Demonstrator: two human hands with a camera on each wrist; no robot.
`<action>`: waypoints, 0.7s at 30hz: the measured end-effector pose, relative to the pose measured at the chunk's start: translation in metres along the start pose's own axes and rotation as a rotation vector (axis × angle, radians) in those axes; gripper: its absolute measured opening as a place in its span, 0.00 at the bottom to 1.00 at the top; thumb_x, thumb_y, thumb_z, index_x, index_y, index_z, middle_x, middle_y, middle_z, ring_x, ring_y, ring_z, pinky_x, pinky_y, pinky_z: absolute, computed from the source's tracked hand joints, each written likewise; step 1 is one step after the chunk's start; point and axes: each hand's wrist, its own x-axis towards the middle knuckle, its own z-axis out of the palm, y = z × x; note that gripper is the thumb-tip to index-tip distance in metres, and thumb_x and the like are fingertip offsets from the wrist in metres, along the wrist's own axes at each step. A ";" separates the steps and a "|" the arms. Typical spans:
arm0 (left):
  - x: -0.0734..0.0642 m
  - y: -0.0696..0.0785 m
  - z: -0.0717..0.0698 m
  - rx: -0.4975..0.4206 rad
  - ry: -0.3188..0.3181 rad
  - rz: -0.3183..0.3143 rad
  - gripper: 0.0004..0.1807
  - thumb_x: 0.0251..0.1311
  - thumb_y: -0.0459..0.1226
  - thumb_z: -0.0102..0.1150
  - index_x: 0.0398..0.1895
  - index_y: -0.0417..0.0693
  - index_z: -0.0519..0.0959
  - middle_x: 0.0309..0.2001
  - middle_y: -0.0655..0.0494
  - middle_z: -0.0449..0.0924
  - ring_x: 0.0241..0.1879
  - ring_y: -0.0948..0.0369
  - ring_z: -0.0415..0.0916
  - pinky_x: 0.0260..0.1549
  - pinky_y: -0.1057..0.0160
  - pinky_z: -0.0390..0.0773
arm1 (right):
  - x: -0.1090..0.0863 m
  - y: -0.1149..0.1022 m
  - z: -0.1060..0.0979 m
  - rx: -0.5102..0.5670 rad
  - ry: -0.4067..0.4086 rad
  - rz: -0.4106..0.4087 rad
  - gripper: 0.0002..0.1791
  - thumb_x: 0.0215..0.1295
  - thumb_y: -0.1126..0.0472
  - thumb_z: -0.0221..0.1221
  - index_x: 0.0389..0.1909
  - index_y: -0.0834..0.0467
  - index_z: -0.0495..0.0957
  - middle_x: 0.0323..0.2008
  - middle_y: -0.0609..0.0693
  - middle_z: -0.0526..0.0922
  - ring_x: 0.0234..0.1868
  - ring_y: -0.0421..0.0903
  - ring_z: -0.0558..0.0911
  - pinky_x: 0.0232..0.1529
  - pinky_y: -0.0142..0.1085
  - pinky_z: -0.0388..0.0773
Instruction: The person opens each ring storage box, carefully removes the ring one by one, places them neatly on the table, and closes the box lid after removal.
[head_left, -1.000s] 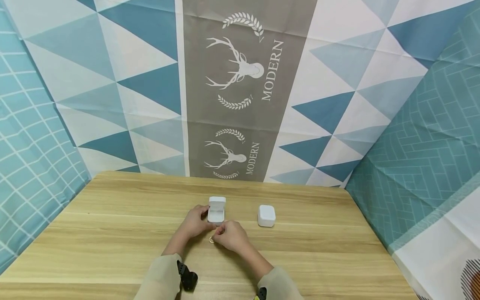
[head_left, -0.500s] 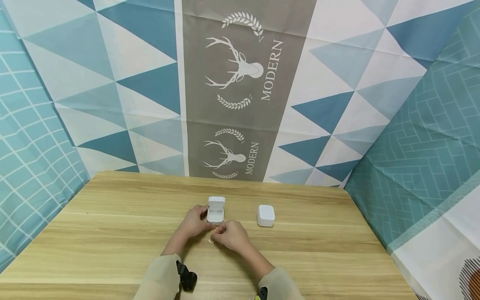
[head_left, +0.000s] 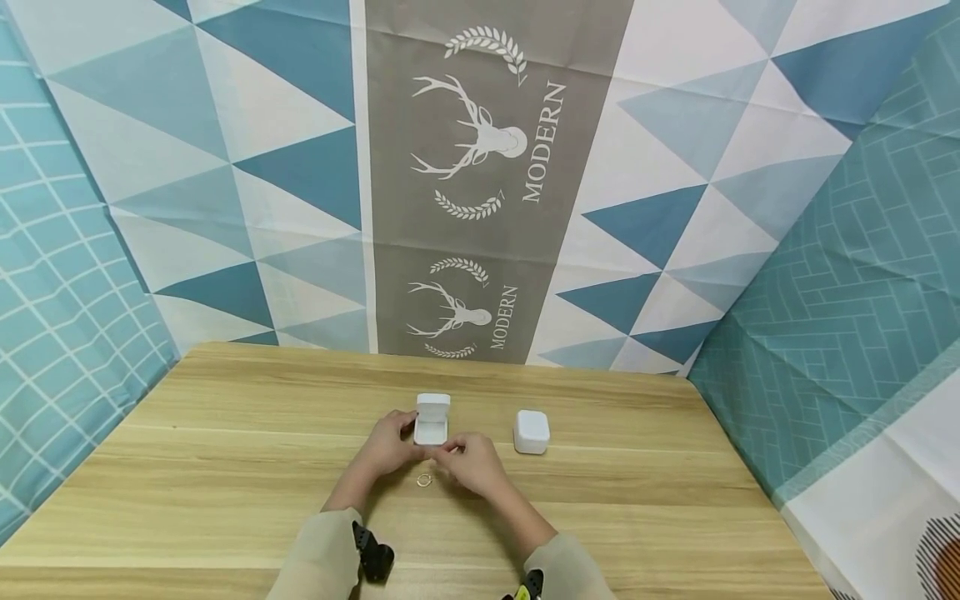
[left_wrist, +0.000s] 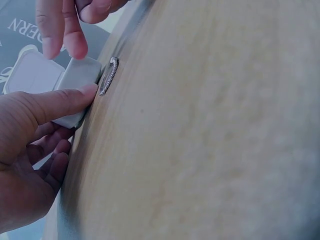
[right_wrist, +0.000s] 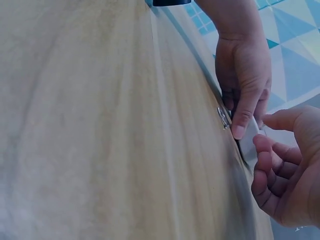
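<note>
A small white ring box (head_left: 431, 432) stands on the table with its lid raised and its light inside facing me. My left hand (head_left: 392, 442) holds it from the left, thumb along the front wall, as the left wrist view shows. In front of it a ring (head_left: 424, 480) lies on the wood; its textured band (left_wrist: 109, 76) shows close to the left thumb. My right hand (head_left: 474, 464) is at the box's front right corner. In the right wrist view its thumb and bent fingers stand apart, with nothing held between them.
Right of the ring box stands another white box (head_left: 532, 432) with its lid closed. All of it is on a wood-grain table (head_left: 637, 500). Patterned cloth (head_left: 480, 208) hangs behind the table's far edge and along the sides.
My right hand has left the ring, and its fingertips have moved up to the box's front edge. The ring now lies flat in full view. The left hand and both boxes have stayed put.
</note>
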 end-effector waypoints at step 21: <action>-0.001 0.000 0.000 -0.024 -0.006 -0.010 0.39 0.38 0.34 0.74 0.58 0.29 0.70 0.48 0.39 0.76 0.54 0.44 0.72 0.58 0.45 0.68 | 0.009 -0.002 -0.010 0.143 0.198 0.072 0.16 0.59 0.51 0.60 0.37 0.61 0.80 0.27 0.50 0.79 0.23 0.40 0.75 0.22 0.31 0.75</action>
